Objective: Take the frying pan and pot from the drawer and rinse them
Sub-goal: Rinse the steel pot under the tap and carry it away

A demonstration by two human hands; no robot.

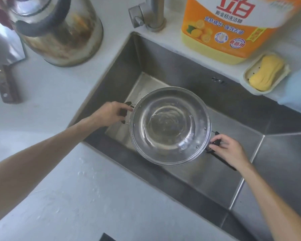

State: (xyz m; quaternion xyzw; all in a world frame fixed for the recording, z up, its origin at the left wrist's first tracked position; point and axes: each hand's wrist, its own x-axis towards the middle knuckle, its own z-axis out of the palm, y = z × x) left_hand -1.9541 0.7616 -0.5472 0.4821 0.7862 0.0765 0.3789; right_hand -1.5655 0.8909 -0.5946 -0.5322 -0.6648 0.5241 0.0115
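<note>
Left hand (109, 113): fingers curled round the pot's left handle, at 9 o'clock of the pot.
Right hand (228, 150): fingers curled round the pot's right handle, at 4 o'clock of the pot.
Pot (169, 126): steel, held over the sink between both hands, mouth up, water inside with ripples on it.
Sink (163, 66): steel, square-cornered, set into the bench; the pot sits over its middle.
Bench (50, 101): pale, wet spots near the sink's front edge.
Tap (153, 13): at 12 o'clock, on the bench behind the sink.
Kettle (59, 30): steel, stained, dark handle, at 10 o'clock.
Cleaver (5, 66): wooden handle, at 9 o'clock, flat on the bench.
Detergent bottle (224, 28): orange and yellow, at 1 o'clock.
Soap dish (266, 73): at 2 o'clock, holding a yellow soap bar (266, 72).
</note>
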